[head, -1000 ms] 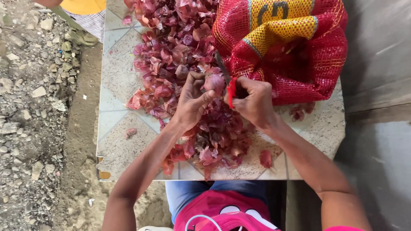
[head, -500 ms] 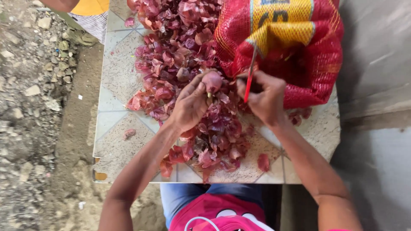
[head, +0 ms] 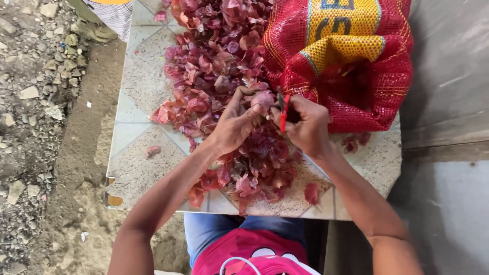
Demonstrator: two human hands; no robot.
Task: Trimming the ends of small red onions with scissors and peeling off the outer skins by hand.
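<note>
My left hand [head: 235, 123] grips a small purple-pink onion [head: 262, 99] between thumb and fingers, over a heap of onion skins [head: 219, 76]. My right hand [head: 305, 122] is closed on a small knife with a red handle [head: 283, 111], its blade set against the onion. Both hands meet above the middle of the tiled table [head: 147, 86]. The knife's blade is mostly hidden between the hands.
A red and yellow mesh sack [head: 351, 56] stands at the table's back right. Loose skins lie near the front edge [head: 310, 192]. Stony ground [head: 30, 102] lies to the left, a grey wall to the right. Another person's checked clothing [head: 114, 15] shows at the top left.
The knife, raised near the sack half a second ago, has come back down against the onion. My left hand turned the onion slightly and kept its hold.
</note>
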